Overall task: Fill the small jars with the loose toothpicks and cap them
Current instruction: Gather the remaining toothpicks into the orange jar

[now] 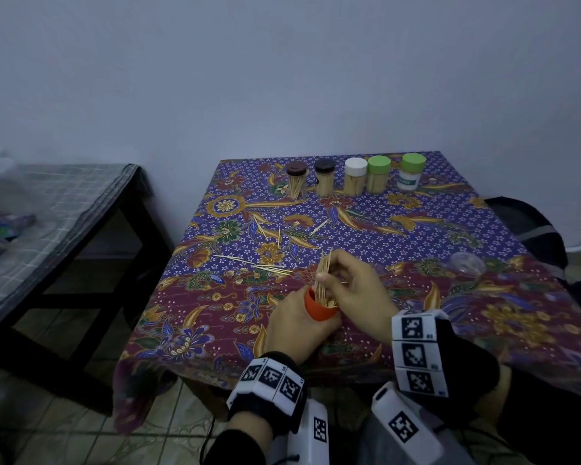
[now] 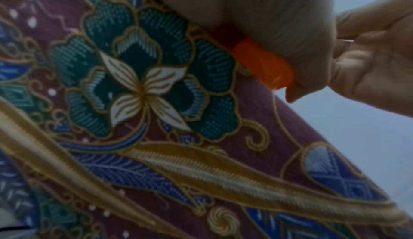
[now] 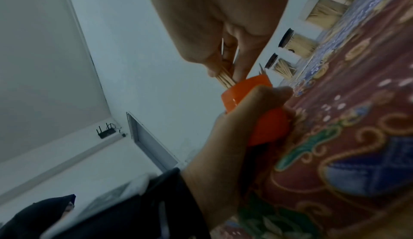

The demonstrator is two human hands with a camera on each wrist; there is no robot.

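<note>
Filling step: L hand (image 1: pixel 296 325) wraps orange jar (image 1: pixel 317 308) nr front edge of table (image 1: pixel 483 229). R hand (image 1: pixel 356 286) pinches toothpick bundle (image 1: pixel 323 275), tips in jar mouth. Next: release, gather loose toothpicks (image 1: pixel 265 265) mid-table, w/ clear cap (image 1: pixel 467 263) by right edge.

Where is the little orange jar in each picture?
Head: the small orange plastic jar sits low at centre, gripped by the left hand.
Left wrist: an orange strip at upper right, under the palm.
Right wrist: centre.
Shared landmark: the flowered batik tablecloth.
</note>
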